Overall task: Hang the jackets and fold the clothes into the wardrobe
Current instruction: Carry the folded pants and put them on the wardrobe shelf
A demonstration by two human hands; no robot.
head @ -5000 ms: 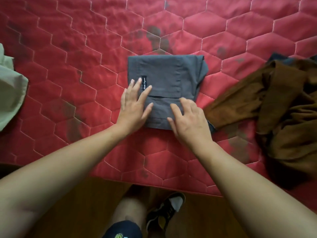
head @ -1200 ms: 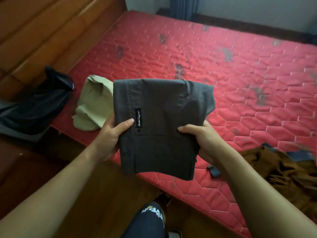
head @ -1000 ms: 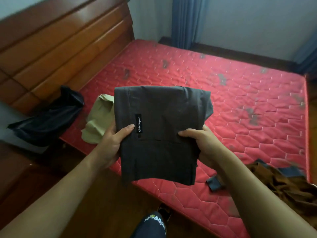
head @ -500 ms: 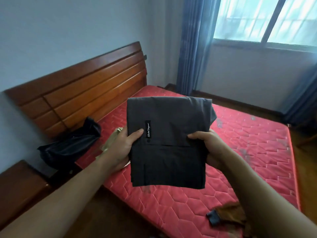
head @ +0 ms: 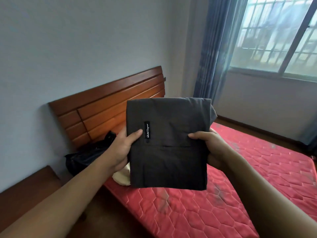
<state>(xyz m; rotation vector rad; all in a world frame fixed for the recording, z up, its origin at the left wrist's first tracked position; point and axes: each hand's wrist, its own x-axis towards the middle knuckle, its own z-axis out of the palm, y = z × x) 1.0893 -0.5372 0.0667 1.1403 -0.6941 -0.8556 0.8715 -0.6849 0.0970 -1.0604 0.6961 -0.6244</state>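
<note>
My left hand (head: 122,148) and right hand (head: 210,146) grip the folded grey garment (head: 168,152); folding seems done, so next I'd carry it flat to the wardrobe.

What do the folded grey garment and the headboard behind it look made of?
The grey garment: thin woven cloth, matte, possibly cotton or a blend; it creases softly and carries a sewn black label. The headboard: wood or veneer, glossy reddish-brown varnish, judging by the sheen along its slats.

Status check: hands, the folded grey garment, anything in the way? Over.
Left hand, right hand: each grips a side of the grey garment. Garment folded, held up above the mattress. Wardrobe not in view.
</note>
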